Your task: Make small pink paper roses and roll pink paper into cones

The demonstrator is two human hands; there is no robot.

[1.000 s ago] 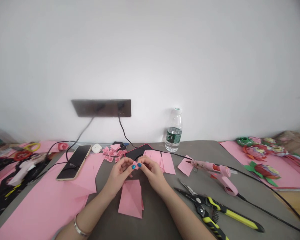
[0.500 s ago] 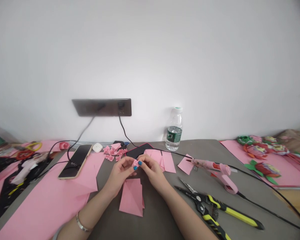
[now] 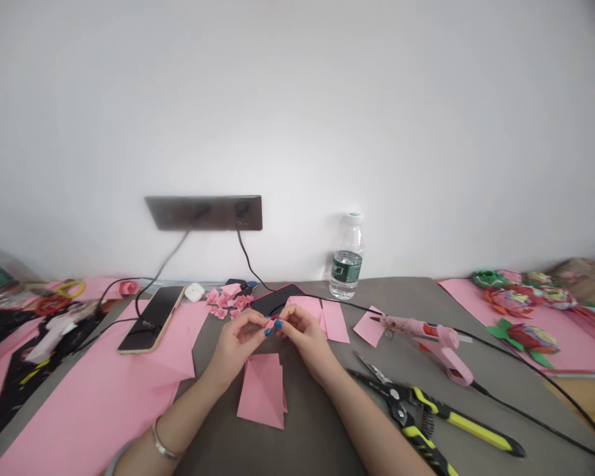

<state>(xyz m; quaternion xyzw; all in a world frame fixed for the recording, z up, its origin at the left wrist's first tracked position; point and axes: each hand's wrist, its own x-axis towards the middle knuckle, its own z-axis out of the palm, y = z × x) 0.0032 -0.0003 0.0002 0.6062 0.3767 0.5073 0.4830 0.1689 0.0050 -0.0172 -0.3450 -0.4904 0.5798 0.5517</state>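
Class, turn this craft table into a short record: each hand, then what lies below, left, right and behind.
Left hand: pinching a small pink paper piece
Right hand: at the same piece, grip partly hidden
Below hands: creased pink paper
Left: smartphone on a pink sheet
Right: pink glue gun; yellow-and-black-handled shears, blades open
Behind: pink paper roses; upright, capped water bottle

The single head-worn camera looks forward and down over the grey table (image 3: 300,436) toward the white wall (image 3: 297,125) at twelve o'clock, near the left hand (image 3: 237,341) at seven and the right hand (image 3: 305,338) at six.
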